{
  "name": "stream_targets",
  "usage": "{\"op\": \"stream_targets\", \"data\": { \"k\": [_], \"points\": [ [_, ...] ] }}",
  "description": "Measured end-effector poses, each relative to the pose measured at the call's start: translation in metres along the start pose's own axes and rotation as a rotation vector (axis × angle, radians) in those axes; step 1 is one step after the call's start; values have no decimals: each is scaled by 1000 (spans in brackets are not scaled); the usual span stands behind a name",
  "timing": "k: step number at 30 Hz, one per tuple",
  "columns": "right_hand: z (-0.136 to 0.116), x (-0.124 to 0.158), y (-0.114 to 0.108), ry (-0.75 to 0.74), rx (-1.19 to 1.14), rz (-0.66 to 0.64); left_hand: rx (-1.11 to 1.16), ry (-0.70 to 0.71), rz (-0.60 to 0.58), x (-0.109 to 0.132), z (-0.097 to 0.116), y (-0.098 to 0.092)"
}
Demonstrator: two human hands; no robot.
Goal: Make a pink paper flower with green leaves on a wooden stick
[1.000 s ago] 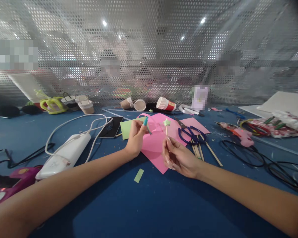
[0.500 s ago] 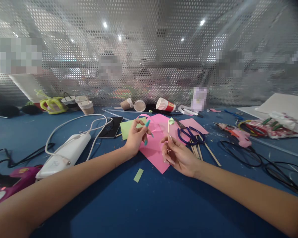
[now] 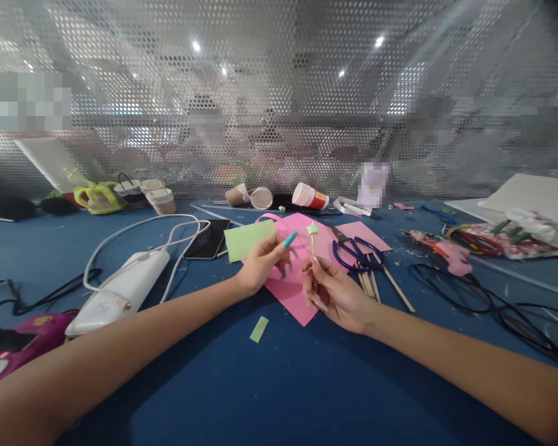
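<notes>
My right hand (image 3: 335, 296) is closed in a pinch on a thin wooden stick with a small green paper star (image 3: 312, 229) on top, held upright over a pink paper sheet (image 3: 294, 290). My left hand (image 3: 263, 266) hovers just left of the stick above the same sheet. Its thumb is stretched toward the star and its fingers are loosely apart and slightly blurred, with nothing visible in them. A green paper rectangle (image 3: 248, 239) lies just behind the left hand.
Blue scissors (image 3: 353, 251) and several wooden sticks (image 3: 376, 284) lie right of the pink sheet. A phone (image 3: 209, 239), a white power bank (image 3: 121, 291) with cable, a green strip (image 3: 259, 329), paper cups (image 3: 310, 196), a pink glue gun (image 3: 446, 251) and black cables (image 3: 483, 300) surround them. A perforated screen stands behind.
My left hand has moved right, toward the stick, and its thumb now reaches out near the star. My right hand has kept the stick upright, twisting it slightly.
</notes>
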State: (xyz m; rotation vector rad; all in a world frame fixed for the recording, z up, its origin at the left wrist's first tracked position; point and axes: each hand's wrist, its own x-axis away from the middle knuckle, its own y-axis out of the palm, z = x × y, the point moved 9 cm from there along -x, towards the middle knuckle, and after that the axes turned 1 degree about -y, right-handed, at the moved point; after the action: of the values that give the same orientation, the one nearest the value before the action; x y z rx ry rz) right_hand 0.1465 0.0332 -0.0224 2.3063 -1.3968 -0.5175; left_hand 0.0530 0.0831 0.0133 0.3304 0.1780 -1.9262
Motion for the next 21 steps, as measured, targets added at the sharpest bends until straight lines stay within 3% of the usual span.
{"op": "stream_targets", "data": {
  "k": [4, 6, 11, 15, 21],
  "points": [
    [1, -1, 3, 12, 36, -16, 1, 24, -198, 0, 3, 18],
    [3, -1, 2, 31, 47, 0, 33, -8, -220, 1, 0, 20],
    [4, -1, 3, 3, 91, 46, 165, -129, -75, 7, -13, 18],
    [6, -1, 1, -1, 155, 90, 196, -139, 30, 11, -13, 16],
    [7, 1, 5, 23, 156, 68, 206, -200, 57, 13, -16, 14]
  ]
}}
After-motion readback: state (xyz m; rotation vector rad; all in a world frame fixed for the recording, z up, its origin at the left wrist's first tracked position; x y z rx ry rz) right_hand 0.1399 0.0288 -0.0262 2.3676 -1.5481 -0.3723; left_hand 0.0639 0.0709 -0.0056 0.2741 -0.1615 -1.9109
